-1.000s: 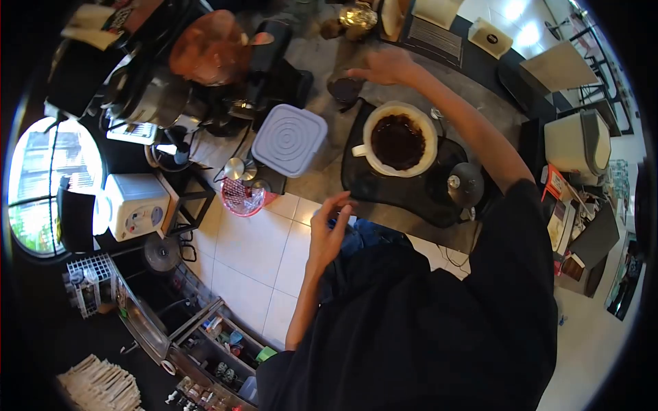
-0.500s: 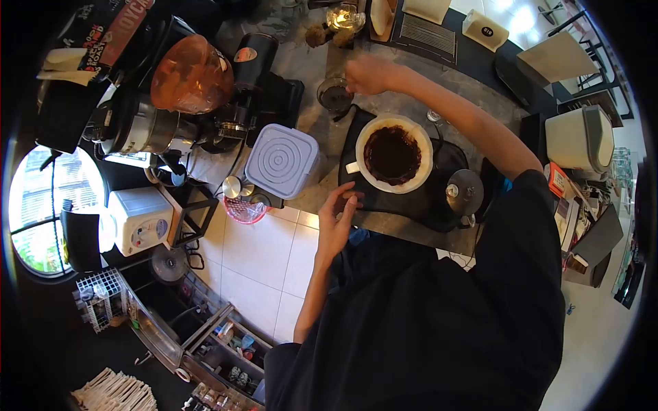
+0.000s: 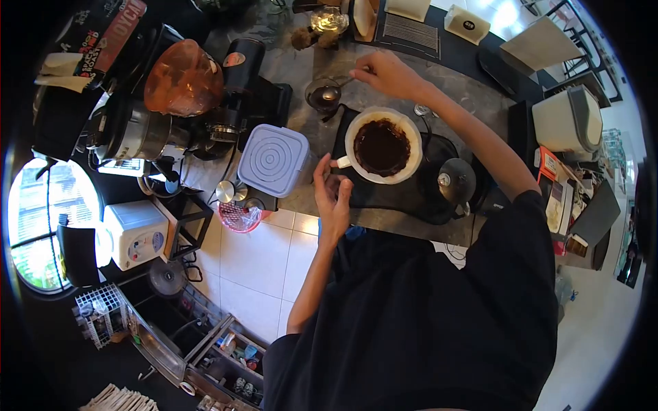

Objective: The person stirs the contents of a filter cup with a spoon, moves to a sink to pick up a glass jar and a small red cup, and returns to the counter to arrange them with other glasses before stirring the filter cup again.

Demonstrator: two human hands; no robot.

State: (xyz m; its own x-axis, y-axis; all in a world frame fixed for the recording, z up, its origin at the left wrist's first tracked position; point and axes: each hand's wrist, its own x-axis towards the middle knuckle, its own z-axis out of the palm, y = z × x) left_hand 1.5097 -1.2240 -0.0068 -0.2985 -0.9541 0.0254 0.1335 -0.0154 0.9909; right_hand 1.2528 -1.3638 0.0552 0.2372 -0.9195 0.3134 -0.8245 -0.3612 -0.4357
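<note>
Near the top centre, my right hand (image 3: 387,74) pinches the thin handle of a spoon (image 3: 330,93), whose bowl is over a small glass cup (image 3: 321,103). My left hand (image 3: 332,198) is raised beside the dripper handle, fingers apart; whether a fingertip touches that handle is unclear. The white dripper (image 3: 348,159) holds a paper filter (image 3: 413,147) with dark wet coffee grounds (image 3: 382,148) in it. A kettle with a dark round lid (image 3: 458,181) stands to the right on the black mat (image 3: 432,205).
A lilac lidded container (image 3: 273,160) sits left of my left hand. Farther left are a grinder with an orange hopper (image 3: 184,79) and a red-rimmed basket (image 3: 241,218). A lit glass lamp (image 3: 329,22) and a slotted tray (image 3: 411,38) are at the back.
The view has shifted slightly. My left hand has moved up closer to the dripper handle. My right hand has turned, and the spoon in it now shows over the glass cup.
</note>
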